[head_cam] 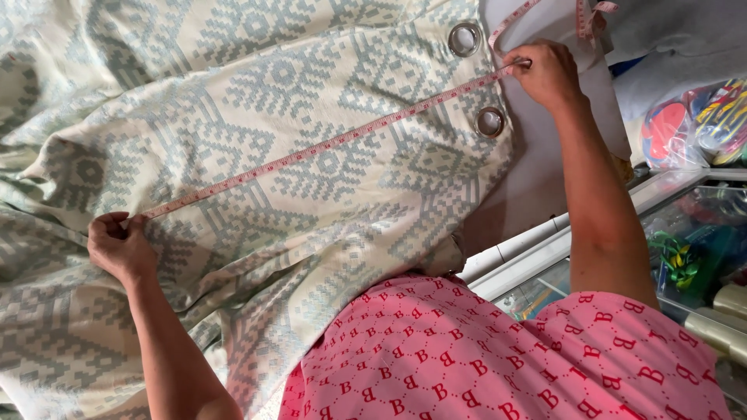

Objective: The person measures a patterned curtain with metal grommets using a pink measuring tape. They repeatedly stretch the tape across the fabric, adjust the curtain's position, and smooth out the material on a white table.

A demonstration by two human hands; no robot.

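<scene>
A cream curtain (257, 85) with a grey-blue geometric pattern lies spread across the work surface. Two metal eyelets (464, 38) sit near its right edge. A pink measuring tape (311, 148) runs taut and diagonal over the cloth. My left hand (118, 246) pinches the tape's lower left end against the fabric. My right hand (545, 71) pins the tape at the curtain's right edge, between the eyelets. The tape's loose remainder trails up past the top edge.
A white surface (537, 171) shows beyond the curtain's right edge. At the right stands a glass display counter (685, 233) with colourful goods inside, and clear bags of bright items (692, 124) above it. My pink patterned top (482, 358) fills the lower middle.
</scene>
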